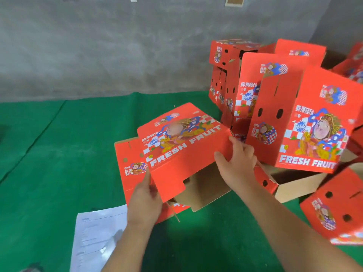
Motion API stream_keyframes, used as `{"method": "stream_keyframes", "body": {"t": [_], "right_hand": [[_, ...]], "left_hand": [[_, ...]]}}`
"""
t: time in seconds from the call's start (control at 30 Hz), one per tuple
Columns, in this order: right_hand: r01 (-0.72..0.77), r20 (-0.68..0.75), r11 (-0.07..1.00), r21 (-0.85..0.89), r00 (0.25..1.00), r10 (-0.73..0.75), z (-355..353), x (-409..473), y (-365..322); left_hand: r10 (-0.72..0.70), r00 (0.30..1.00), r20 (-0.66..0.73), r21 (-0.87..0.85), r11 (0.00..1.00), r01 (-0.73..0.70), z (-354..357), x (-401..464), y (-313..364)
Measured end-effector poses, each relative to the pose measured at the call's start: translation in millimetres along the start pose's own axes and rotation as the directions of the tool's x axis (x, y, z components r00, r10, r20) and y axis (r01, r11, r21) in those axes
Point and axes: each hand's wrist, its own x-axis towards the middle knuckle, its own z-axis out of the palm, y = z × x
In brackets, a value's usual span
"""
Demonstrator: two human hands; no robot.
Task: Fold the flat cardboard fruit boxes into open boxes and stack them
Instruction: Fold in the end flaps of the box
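A red "FRESH FRUIT" cardboard box (176, 146) lies partly folded on the green cloth in the middle of the view, its brown inside showing underneath. My left hand (144, 197) grips the lower left corner of its big red flap, thumb on the printed side. My right hand (237, 163) holds the flap's right edge, fingers curled over it. To the right, folded red boxes (306, 122) stand upright in a crowded group, several leaning on each other.
A green cloth (59, 154) covers the work surface up to a grey concrete wall (98, 46). A printed white paper sheet (96, 236) lies near my left forearm. Another red box (334, 213) lies tilted at the lower right, by an open brown box (294, 187).
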Motion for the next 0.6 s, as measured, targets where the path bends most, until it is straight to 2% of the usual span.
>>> {"method": "stream_keyframes", "body": {"t": [0.03,0.1,0.17,0.23,0.33,0.37,0.43,0.5,0.6], "right_hand": [[0.050,-0.011,0.999,-0.011,0.999,-0.050,-4,1,-6],[0.160,-0.024,0.985,-0.060,0.987,-0.162,-13,3,-12],[0.195,-0.036,0.975,-0.109,0.979,-0.200,-21,6,-15],[0.179,-0.028,0.981,-0.080,0.983,-0.182,-27,6,-23],[0.218,0.069,0.968,0.126,0.971,-0.228,-36,-2,-35],[0.250,0.099,0.958,0.141,0.959,-0.265,-40,-4,-37],[0.328,0.159,0.943,0.054,0.930,-0.332,-47,-8,-38],[0.331,0.238,0.943,0.022,0.915,-0.327,-55,-17,-35],[0.273,0.297,0.955,0.114,0.908,-0.295,-73,-38,-23]], "left_hand": [[0.045,0.996,-0.081,0.067,0.997,-0.039,1,-2,-2],[0.104,0.978,-0.180,0.083,0.992,-0.090,7,-7,3],[0.259,0.952,-0.166,0.174,0.957,-0.230,12,-9,13],[0.396,0.914,-0.086,0.302,0.885,-0.355,11,-6,17],[0.408,0.912,-0.047,0.315,0.872,-0.374,8,-5,20],[0.443,0.896,-0.027,0.330,0.850,-0.410,13,-10,27],[0.512,0.858,0.033,0.339,0.802,-0.492,29,-21,48],[0.491,0.869,0.059,0.257,0.834,-0.489,43,-29,75],[0.445,0.895,0.030,0.156,0.882,-0.444,59,-36,109]]}}
